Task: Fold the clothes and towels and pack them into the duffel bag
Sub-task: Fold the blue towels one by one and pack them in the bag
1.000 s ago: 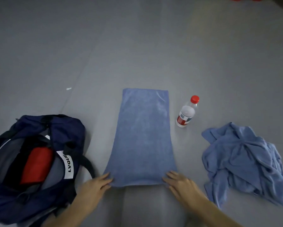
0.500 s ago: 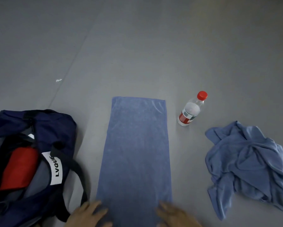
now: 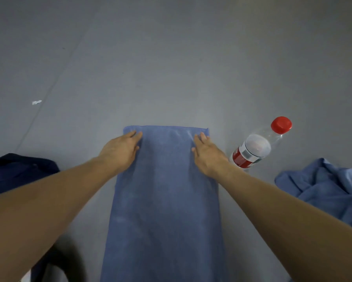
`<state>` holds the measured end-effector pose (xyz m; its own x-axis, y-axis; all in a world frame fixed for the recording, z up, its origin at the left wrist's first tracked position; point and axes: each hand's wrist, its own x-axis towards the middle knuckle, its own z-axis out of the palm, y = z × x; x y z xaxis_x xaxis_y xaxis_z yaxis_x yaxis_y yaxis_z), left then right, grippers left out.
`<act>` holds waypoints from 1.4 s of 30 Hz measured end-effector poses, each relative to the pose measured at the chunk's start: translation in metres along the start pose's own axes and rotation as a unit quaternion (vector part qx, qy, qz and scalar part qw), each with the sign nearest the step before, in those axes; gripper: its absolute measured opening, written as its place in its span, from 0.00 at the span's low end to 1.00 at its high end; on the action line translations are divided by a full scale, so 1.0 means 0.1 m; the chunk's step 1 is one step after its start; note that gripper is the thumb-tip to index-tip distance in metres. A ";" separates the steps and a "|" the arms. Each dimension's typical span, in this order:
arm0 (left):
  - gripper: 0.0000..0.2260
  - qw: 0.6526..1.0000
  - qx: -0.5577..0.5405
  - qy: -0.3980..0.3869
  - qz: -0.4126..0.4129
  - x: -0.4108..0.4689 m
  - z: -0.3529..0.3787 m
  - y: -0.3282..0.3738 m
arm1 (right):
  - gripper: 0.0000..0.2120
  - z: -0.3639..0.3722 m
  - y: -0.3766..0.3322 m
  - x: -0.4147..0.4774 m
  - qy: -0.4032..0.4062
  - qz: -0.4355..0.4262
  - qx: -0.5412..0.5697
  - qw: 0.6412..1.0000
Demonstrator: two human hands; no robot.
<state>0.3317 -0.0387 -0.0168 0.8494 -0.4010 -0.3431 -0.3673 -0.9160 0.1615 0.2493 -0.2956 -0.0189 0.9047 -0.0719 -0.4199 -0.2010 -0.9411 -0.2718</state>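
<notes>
The left hand (image 3: 121, 151) lies flat on the far left corner of the blue towel (image 3: 165, 210). Its fingers are straight and close together, pointing away from the person, and it holds nothing. Its outer edge sits about over the towel's left border. The right hand (image 3: 208, 154) mirrors it on the far right corner, palm down, fingers extended and together with the tips just short of the far hem, pressing on the cloth rather than gripping it. Both bare forearms reach in from the bottom corners of the view and meet the towel at its far end.

The towel is spread flat on the grey floor (image 3: 171, 68) as a long narrow strip running from the bottom edge of the view away from the person. It looks smooth, with a straight far hem.

Just beside the towel's right edge, close to the right wrist, is a clear plastic bottle (image 3: 254, 149) with a red cap and a red-and-white label; whether it touches the towel cannot be told. Further right lies a crumpled blue garment (image 3: 330, 190), unfolded and apart from the towel.

At the left edge, partly hidden behind the left forearm, is the dark navy duffel bag (image 3: 18, 171); its opening is not visible. A small white scrap (image 3: 37, 102) lies on the floor beyond the bag.
</notes>
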 end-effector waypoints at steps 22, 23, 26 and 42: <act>0.01 0.979 -0.133 0.081 -0.129 0.80 -0.02 -0.45 | 0.14 -0.11 0.33 0.83 0.143 0.071 0.039 0.986; 0.01 0.979 -0.138 0.084 -0.123 0.77 -0.03 -0.45 | 0.11 -0.11 0.32 0.83 0.137 0.081 0.032 0.987; 0.02 0.974 -0.166 0.103 -0.117 0.64 -0.07 -0.45 | 0.11 -0.10 0.30 0.76 0.128 0.101 0.058 0.985; 0.04 0.948 -0.229 0.219 -0.030 -1.99 -0.07 -0.15 | 0.04 0.06 0.04 -1.94 0.166 -0.045 0.208 0.963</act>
<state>0.1713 0.0547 0.0557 0.9764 -0.2129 0.0360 -0.1946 -0.7957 0.5736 0.0711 -0.2834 0.0566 0.9820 -0.1624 -0.0967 -0.1860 -0.7404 -0.6459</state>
